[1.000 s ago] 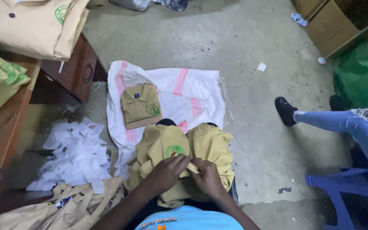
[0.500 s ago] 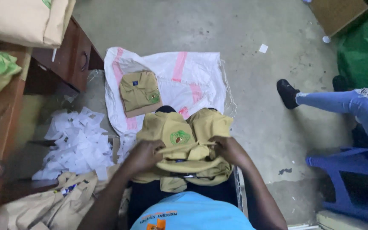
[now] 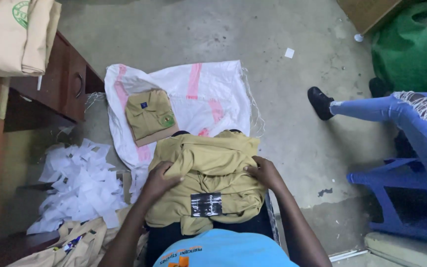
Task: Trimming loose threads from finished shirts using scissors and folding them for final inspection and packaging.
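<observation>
— Both hands on the mustard shirt (image 3: 208, 173)?
— Yes, it lies across the lap, long axis side to side; left hand (image 3: 158, 179) pinches its left edge, right hand (image 3: 264, 172) grips the right edge, equally near

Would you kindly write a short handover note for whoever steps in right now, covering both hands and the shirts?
Left hand: fingers gripping the left edge of the khaki shirt on the lap.
Right hand: pressing the shirt's right edge.
Shirt: face down, partly folded, a dark tag showing near its lower end.
Done: one folded shirt lies on the white sack on the floor.
Left: the lap shirt is not yet folded flat; more khaki cloth lies at lower left beside white paper scraps.
</observation>
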